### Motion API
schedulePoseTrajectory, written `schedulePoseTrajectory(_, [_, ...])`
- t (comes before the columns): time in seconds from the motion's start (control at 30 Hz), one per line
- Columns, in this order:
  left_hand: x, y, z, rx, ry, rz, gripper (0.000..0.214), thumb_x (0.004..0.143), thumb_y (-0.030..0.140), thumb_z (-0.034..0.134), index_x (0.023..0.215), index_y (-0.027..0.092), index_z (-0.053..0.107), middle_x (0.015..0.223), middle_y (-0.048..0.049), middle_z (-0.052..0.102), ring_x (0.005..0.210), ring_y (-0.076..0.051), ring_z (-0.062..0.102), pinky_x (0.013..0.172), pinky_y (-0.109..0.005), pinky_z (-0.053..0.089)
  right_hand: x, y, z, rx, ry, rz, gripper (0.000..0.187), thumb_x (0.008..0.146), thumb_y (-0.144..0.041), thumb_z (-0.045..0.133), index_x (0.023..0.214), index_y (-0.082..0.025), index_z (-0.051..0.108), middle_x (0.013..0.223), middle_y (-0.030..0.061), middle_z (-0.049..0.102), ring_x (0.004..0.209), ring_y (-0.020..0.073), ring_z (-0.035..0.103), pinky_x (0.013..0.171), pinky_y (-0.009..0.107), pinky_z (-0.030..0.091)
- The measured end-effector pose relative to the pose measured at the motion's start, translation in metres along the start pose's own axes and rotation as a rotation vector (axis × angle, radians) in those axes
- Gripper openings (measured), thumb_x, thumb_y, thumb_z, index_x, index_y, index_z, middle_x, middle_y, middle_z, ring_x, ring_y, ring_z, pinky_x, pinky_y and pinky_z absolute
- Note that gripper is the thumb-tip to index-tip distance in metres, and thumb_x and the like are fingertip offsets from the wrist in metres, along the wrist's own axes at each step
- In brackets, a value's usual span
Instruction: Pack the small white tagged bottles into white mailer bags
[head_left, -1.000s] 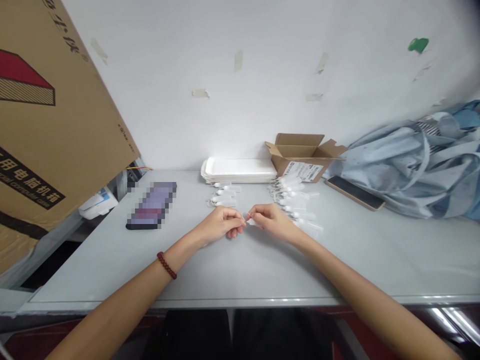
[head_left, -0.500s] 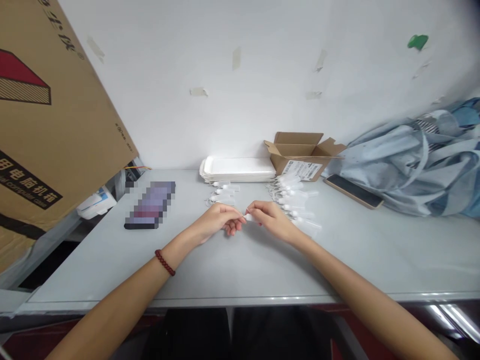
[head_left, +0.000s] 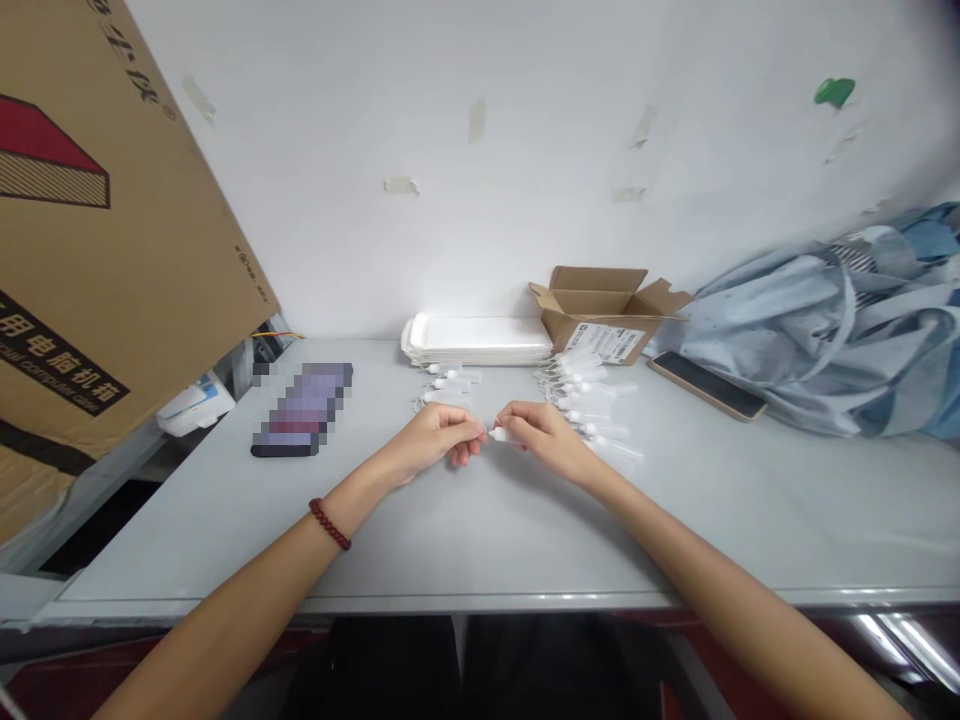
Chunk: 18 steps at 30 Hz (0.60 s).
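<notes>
Hands are held together over the middle of the tabletop (head_left: 480, 540), a smooth, pale grey surface with a rounded near edge. The right hand (head_left: 546, 438) has its fingers grasping a small white piece (head_left: 498, 434), rounded, matte and plastic-looking, which is kept just above the tabletop between the two hands. The left hand (head_left: 437, 441) is curled, with thumb and forefinger pinched shut right at the tip of that piece; whether anything is caught in the pinch is too small to tell. One bracelet (head_left: 331, 525) of dark red round beads is worn on the left wrist.

Just beyond the left hand, a small group of white capped tubes (head_left: 448, 384) is laid flat; three can be counted. Beyond the right hand a larger heap of the same tubes (head_left: 594, 402) is spread, translucent bodies with white caps; at least six are seen, overlapping, so an exact count is not possible.

At the far edge, one stack of white trays (head_left: 480, 341) with rounded corners is set against the wall; the number in the stack cannot be told. Just beside it, one small brown cardboard box (head_left: 609, 312) stands with flaps open and a white label on its front.

Toward the left edge one dark flat phone (head_left: 303, 410) is laid. Toward the right edge a second flat phone (head_left: 708, 385) with a tan rim is laid touching a crumpled pale blue fabric bag (head_left: 847, 320). One large brown carton (head_left: 97, 260) is tilted over the far left corner.
</notes>
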<state>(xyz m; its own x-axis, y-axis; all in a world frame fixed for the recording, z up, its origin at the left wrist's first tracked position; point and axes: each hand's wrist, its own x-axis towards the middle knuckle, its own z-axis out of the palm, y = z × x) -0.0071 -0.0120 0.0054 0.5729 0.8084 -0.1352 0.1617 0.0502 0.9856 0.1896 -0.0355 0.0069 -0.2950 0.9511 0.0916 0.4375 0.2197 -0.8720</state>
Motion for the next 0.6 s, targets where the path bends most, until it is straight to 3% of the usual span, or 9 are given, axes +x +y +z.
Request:
schedulePoseTrajectory(0.37, [-0.001, -0.006, 0.009, 0.009, -0.027, -0.002, 0.025, 0.081, 0.034, 0.06, 0.069, 0.013, 0.059, 0.061, 0.0003, 0.058, 0.049, -0.008, 0.051, 0.051, -0.023, 0.039, -0.005, 0.001, 0.012, -0.079, 0.08, -0.005, 0.025, 0.077, -0.024, 0.038, 0.072, -0.016, 0.061, 0.056, -0.0029, 0.048, 0.053, 0.011, 0.041, 0.054, 0.024, 0.031])
schedulePoseTrajectory(0.6, [0.0, -0.002, 0.005, -0.009, -0.014, 0.012, 0.021, 0.081, 0.03, 0.058, 0.07, 0.012, 0.062, 0.061, -0.0002, 0.058, 0.05, -0.008, 0.052, 0.051, -0.023, 0.039, -0.002, -0.002, 0.009, -0.015, 0.083, 0.002, 0.021, 0.078, -0.026, 0.041, 0.072, -0.016, 0.06, 0.056, -0.0037, 0.047, 0.053, 0.0105, 0.041, 0.054, 0.024, 0.031])
